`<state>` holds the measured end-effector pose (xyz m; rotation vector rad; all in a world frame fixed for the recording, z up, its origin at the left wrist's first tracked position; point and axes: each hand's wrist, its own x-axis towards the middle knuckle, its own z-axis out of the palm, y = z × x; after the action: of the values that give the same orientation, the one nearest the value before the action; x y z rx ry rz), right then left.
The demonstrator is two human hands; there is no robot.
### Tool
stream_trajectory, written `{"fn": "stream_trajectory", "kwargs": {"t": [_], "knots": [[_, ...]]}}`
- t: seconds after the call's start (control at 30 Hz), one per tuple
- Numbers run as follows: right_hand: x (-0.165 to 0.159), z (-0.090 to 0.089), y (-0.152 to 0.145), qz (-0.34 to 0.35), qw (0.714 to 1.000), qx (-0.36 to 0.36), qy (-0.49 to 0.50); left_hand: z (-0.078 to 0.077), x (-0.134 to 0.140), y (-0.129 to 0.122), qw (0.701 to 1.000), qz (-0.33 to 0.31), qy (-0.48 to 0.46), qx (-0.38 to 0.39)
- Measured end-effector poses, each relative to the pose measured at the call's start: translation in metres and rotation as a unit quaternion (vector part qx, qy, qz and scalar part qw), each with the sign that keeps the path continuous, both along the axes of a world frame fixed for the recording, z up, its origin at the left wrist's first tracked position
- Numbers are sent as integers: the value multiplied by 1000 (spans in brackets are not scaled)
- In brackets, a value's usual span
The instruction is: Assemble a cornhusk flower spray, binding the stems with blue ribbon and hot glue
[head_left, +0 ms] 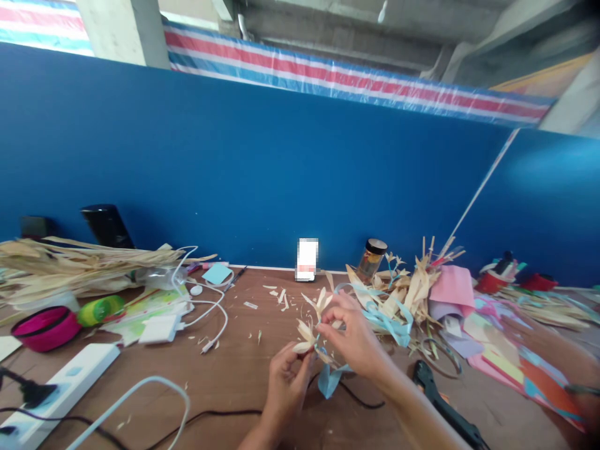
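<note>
1. Blue partition (234,156) backs a brown bench (244,381) strewn with pale scraps (283,299).
2. Left hand (288,375) pinches the base of a husk flower (304,345), held over the bench; right hand (345,330) grips narrowly near its upper petals (322,301), thumb and finger together.
3. Step in hand, judged: arranging or fastening petals. Next move calls for a steady left hold and light right-hand pressure.
4. Petals appear dry, papery and pointed; blue ribbon (329,382), thin and curled, shows beneath; attachment cannot be determined.
</note>
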<state>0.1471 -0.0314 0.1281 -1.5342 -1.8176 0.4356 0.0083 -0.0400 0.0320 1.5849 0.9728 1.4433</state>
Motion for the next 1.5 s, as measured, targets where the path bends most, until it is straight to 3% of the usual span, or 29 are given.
{"fn": "stream_trajectory", "kwargs": {"t": [0.27, 0.43, 0.6, 0.77, 0.9, 1.13, 1.5], "knots": [[-3, -6, 2, -18, 999, 28, -12, -4, 2, 0, 1000, 4, -19, -14], [-3, -1, 0, -17, 1000, 13, 1, -6, 4, 5, 984, -44, -127, -121], [4, 10, -1, 11, 991, 17, 136, -5, 3, 10, 947, -85, -247, -187], [11, 0, 5, -22, 961, -25, 273, -10, 2, 12, 917, -108, -307, -229], [10, -11, 7, 6, 963, -82, 257, -10, 3, 12, 907, -117, -321, -248], [7, -15, -6, 45, 975, -68, 208, -12, 2, 13, 903, -120, -318, -263], [18, -35, -43, 24, 985, -98, 141, -9, -1, 15, 868, -142, -354, -318]]}}
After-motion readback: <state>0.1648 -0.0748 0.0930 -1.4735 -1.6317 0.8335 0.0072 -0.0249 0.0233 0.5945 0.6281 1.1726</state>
